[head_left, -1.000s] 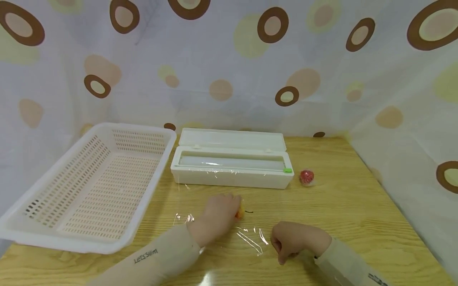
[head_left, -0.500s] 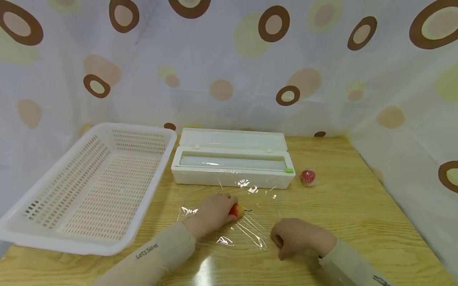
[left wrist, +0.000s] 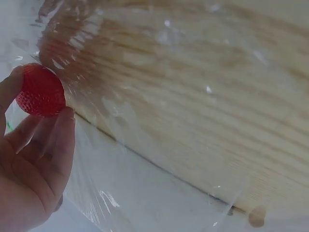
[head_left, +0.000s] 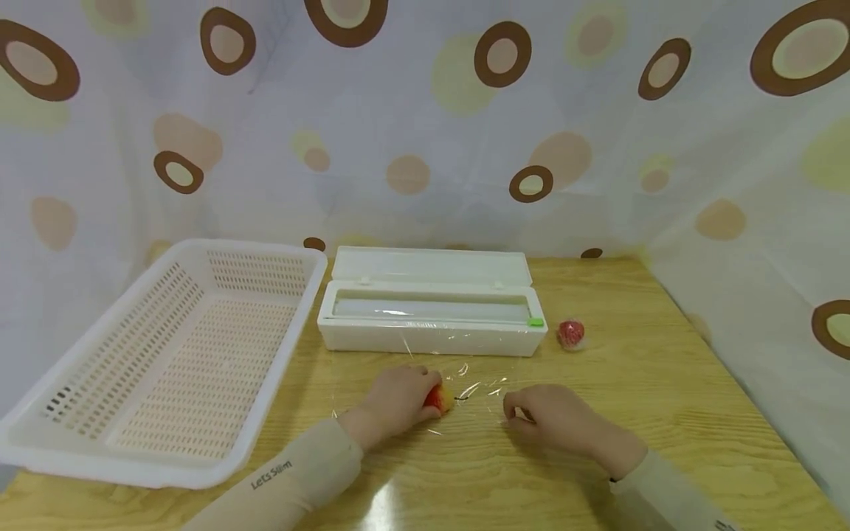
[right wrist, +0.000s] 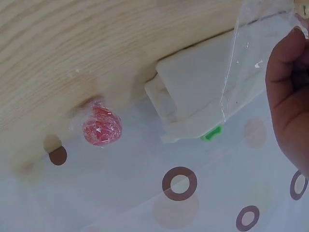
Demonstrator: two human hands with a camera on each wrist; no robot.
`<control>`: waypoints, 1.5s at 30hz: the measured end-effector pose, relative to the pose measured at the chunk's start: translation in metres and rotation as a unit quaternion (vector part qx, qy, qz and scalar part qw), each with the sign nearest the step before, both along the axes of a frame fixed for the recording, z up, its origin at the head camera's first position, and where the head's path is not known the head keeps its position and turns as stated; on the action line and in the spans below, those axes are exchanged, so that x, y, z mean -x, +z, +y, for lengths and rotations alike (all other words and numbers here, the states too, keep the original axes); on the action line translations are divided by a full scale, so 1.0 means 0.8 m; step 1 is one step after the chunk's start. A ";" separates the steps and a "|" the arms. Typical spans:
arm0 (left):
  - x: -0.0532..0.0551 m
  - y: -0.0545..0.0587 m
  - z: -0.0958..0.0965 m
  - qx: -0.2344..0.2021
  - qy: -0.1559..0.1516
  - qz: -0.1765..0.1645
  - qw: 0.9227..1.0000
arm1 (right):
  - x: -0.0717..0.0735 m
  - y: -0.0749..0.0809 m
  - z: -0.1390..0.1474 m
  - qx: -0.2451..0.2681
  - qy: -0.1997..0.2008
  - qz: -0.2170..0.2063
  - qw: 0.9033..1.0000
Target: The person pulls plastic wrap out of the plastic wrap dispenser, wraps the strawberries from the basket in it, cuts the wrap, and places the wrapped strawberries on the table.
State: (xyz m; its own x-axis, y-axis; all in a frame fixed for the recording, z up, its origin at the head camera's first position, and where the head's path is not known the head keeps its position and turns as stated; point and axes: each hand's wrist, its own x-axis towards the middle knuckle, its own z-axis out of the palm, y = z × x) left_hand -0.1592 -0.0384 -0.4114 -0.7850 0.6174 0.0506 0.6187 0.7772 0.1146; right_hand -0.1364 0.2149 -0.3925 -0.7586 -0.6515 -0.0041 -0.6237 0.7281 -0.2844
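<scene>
My left hand (head_left: pixel 395 402) holds a small red-and-yellow pear (head_left: pixel 442 399) with a thin dark stem, low over the wooden table. Its red, dimpled end (left wrist: pixel 41 91) shows between thumb and fingers in the left wrist view. Clear cling film (head_left: pixel 468 391) spreads around the pear and reaches back to the white film dispenser (head_left: pixel 432 341), whose lid stands up. To the right of the pear, my right hand (head_left: pixel 561 424) pinches the film near its edge. Only part of that hand shows in the right wrist view, and its fingertips are partly cut off there.
A film-wrapped red ball-shaped thing (head_left: pixel 571 334) lies right of the dispenser, near its green slider (head_left: pixel 535 322). On the left stands a white slotted basket (head_left: pixel 229 463). A dotted curtain (head_left: pixel 412 88) hangs behind and beside the table (head_left: pixel 697 413).
My left fingers have shifted from over the pear to its left side, so more of it shows. The right hand has moved slightly away from me, and the film's creases have changed.
</scene>
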 end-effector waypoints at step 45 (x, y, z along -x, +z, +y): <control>0.011 0.026 -0.003 -0.014 -0.027 -0.135 0.990 | 0.029 0.011 -0.007 0.038 -0.116 -0.049 0.991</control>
State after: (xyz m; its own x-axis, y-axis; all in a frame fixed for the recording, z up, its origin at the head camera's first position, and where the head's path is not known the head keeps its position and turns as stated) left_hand -0.1678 -0.0405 -0.3902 -0.7375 0.6609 -0.1388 0.6037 0.7373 0.3032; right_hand -0.1597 0.2093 -0.3837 -0.8866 -0.4604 -0.0437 -0.4079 0.8230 -0.3953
